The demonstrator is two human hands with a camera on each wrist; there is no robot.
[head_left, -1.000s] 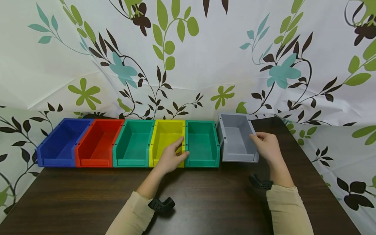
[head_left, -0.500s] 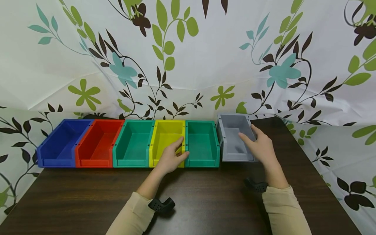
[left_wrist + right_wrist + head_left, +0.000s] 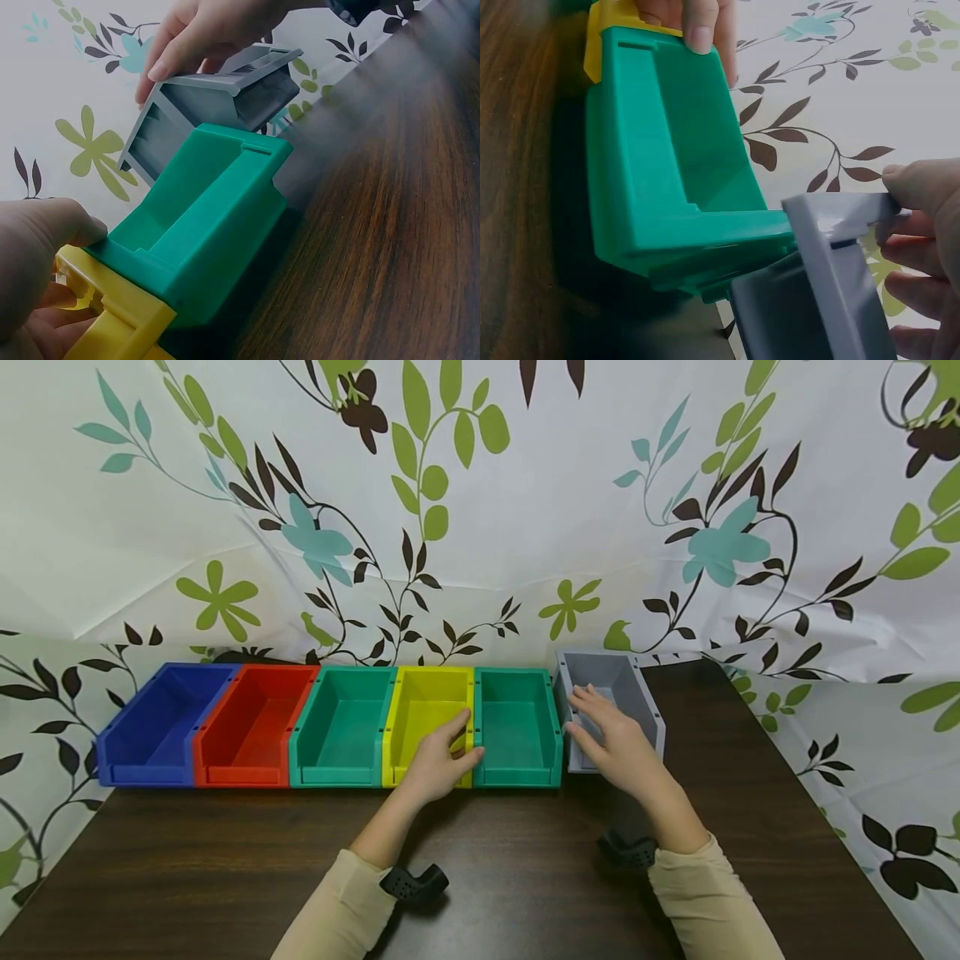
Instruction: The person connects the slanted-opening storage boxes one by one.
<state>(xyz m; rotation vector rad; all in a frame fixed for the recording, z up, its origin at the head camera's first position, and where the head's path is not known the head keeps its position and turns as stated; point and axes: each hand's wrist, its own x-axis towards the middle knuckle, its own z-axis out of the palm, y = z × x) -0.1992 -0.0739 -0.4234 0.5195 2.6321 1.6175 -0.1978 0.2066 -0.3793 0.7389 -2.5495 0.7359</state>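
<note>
In the head view my left hand (image 3: 438,760) grips the adjoining walls of the yellow bin (image 3: 422,720) and the right-hand green bin (image 3: 519,727). Its thumb (image 3: 71,225) rests on the green rim, and its fingers reach into the yellow bin. My right hand (image 3: 618,747) is over the grey bin (image 3: 648,706) at the row's right end. In the right wrist view its thumb (image 3: 922,180) lies on the grey rim (image 3: 840,202), with the fingers on the inner side, pinching the wall. The grey bin stands slightly askew, its front edge set back from the green bin's.
Further left, the row continues with another green bin (image 3: 343,727), a red bin (image 3: 258,722) and a blue bin (image 3: 168,718). All stand along the back of a dark wood table (image 3: 247,860). Behind them hangs a leaf-patterned cloth (image 3: 480,510).
My right hand has let go of the grey bin's right wall and moved left across it to the left wall. The left hand and the bins have stayed in place.
</note>
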